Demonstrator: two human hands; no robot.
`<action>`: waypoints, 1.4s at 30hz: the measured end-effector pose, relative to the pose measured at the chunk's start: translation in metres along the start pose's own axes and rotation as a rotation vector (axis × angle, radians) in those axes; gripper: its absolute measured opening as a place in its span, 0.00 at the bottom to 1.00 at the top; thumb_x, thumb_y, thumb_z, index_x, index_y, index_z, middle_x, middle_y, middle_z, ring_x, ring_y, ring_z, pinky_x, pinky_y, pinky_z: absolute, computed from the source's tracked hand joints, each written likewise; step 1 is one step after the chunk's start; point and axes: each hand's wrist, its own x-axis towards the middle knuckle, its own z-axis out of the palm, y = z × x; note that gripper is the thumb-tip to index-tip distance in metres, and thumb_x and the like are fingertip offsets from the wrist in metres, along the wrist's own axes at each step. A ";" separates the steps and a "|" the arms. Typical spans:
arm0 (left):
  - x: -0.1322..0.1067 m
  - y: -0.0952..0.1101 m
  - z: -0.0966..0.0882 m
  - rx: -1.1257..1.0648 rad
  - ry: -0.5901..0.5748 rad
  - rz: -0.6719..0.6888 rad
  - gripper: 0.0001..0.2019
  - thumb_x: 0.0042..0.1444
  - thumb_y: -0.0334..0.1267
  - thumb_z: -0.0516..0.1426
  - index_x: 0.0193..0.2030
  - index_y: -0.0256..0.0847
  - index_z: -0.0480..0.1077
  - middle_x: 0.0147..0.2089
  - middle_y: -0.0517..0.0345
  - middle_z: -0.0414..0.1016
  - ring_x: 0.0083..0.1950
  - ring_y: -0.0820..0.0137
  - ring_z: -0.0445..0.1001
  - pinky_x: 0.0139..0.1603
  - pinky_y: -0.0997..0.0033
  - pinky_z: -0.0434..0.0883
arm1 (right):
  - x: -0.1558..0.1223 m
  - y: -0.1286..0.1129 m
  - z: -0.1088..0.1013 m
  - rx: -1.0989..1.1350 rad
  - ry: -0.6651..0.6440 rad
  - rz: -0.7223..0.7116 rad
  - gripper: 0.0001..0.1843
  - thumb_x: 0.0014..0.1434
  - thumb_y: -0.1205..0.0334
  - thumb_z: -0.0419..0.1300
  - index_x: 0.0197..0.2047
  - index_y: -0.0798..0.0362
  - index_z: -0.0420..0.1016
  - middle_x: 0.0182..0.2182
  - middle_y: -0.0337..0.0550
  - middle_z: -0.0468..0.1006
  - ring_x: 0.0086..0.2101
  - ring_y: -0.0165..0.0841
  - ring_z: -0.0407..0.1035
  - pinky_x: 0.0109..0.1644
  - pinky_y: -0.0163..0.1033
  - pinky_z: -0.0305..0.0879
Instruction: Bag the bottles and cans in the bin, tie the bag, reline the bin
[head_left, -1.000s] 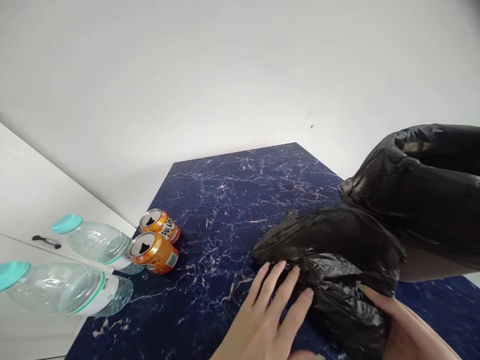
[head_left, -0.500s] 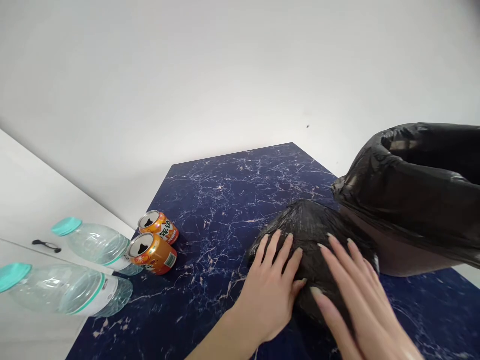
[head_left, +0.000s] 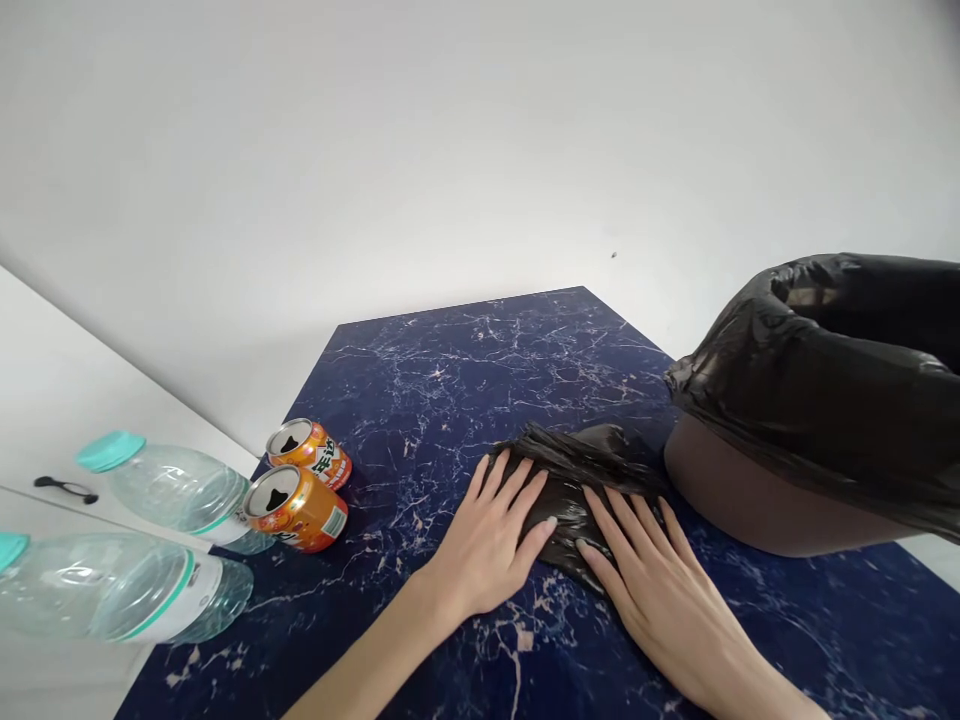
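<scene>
A black plastic garbage bag [head_left: 564, 515] lies crumpled and flattened on the dark blue marbled table. My left hand [head_left: 491, 535] presses on its left side, palm down, fingers spread and stretched out. On the right side of the bag rests my right hand [head_left: 649, 580], also flat with fingers apart. Both hands touch the bag from above, and part of it is hidden under them. Right of the hands stands a brown trash bin [head_left: 757, 490], with a black bag liner [head_left: 817, 400] folded over its rim.
Two opened orange drink cans [head_left: 311, 510] stand at the table's left edge. Beside them are two clear plastic bottles [head_left: 161, 490] with turquoise caps. A white cabinet with a black handle [head_left: 66, 490] is behind the bottles. The white wall [head_left: 480, 150] borders the table [head_left: 465, 370] at the back.
The puffed-up bag has collapsed flat under my hands. Both hands have moved down onto the table level, the right one also shifting left. The view has shifted slightly.
</scene>
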 end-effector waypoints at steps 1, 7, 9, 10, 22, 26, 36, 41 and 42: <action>0.001 -0.005 0.000 -0.005 0.011 0.000 0.31 0.81 0.53 0.45 0.83 0.44 0.54 0.85 0.53 0.51 0.87 0.52 0.43 0.85 0.36 0.52 | 0.005 0.005 0.002 0.006 -0.018 -0.014 0.40 0.80 0.45 0.45 0.86 0.47 0.36 0.77 0.52 0.64 0.74 0.56 0.61 0.76 0.72 0.60; 0.000 -0.016 0.003 -0.037 0.077 -0.041 0.29 0.81 0.52 0.45 0.81 0.42 0.58 0.84 0.50 0.56 0.86 0.52 0.47 0.84 0.36 0.55 | 0.049 0.034 0.009 0.097 -0.182 -0.042 0.35 0.81 0.43 0.44 0.82 0.49 0.59 0.77 0.49 0.65 0.75 0.53 0.59 0.79 0.70 0.54; -0.003 -0.016 0.004 -0.045 0.100 -0.061 0.29 0.81 0.51 0.45 0.80 0.40 0.59 0.84 0.49 0.56 0.86 0.52 0.47 0.84 0.35 0.53 | 0.065 0.040 0.006 0.123 -0.209 -0.075 0.34 0.81 0.43 0.44 0.81 0.49 0.60 0.77 0.49 0.65 0.75 0.51 0.59 0.80 0.69 0.53; -0.004 -0.015 0.005 -0.048 0.112 -0.070 0.29 0.81 0.51 0.45 0.80 0.40 0.59 0.84 0.49 0.56 0.86 0.52 0.46 0.85 0.35 0.52 | 0.071 0.040 0.003 0.128 -0.205 -0.099 0.33 0.81 0.44 0.45 0.80 0.50 0.61 0.76 0.50 0.66 0.75 0.51 0.58 0.80 0.68 0.53; -0.005 -0.023 0.013 -0.117 0.249 -0.143 0.22 0.79 0.38 0.47 0.76 0.37 0.60 0.79 0.43 0.66 0.84 0.55 0.56 0.83 0.39 0.60 | 0.064 -0.068 -0.026 0.047 0.059 -0.134 0.32 0.80 0.57 0.49 0.82 0.54 0.56 0.81 0.52 0.54 0.78 0.49 0.53 0.77 0.60 0.62; -0.007 -0.024 0.017 -0.135 0.288 -0.137 0.23 0.76 0.34 0.50 0.75 0.40 0.61 0.78 0.43 0.68 0.83 0.55 0.57 0.82 0.38 0.61 | 0.091 -0.064 0.001 0.034 0.019 0.016 0.35 0.81 0.49 0.44 0.85 0.52 0.49 0.83 0.58 0.44 0.79 0.58 0.43 0.77 0.71 0.55; -0.008 -0.032 0.031 -0.150 0.413 -0.249 0.26 0.76 0.34 0.47 0.78 0.39 0.55 0.79 0.35 0.65 0.85 0.48 0.52 0.79 0.30 0.63 | 0.140 -0.036 0.044 -0.031 -0.254 0.094 0.35 0.81 0.46 0.39 0.83 0.48 0.54 0.78 0.61 0.60 0.75 0.64 0.54 0.76 0.75 0.47; -0.008 -0.032 0.031 -0.149 0.406 -0.267 0.24 0.78 0.38 0.48 0.77 0.39 0.57 0.79 0.37 0.66 0.84 0.47 0.55 0.79 0.32 0.64 | 0.170 0.012 0.059 0.012 -0.270 0.040 0.33 0.80 0.45 0.42 0.82 0.43 0.58 0.80 0.51 0.57 0.78 0.55 0.50 0.79 0.68 0.47; -0.008 -0.032 0.031 -0.149 0.403 -0.271 0.23 0.78 0.39 0.48 0.76 0.38 0.57 0.79 0.37 0.66 0.84 0.46 0.55 0.79 0.32 0.64 | 0.176 0.021 0.060 0.019 -0.261 0.043 0.33 0.80 0.46 0.42 0.81 0.43 0.60 0.80 0.50 0.58 0.78 0.54 0.50 0.78 0.67 0.48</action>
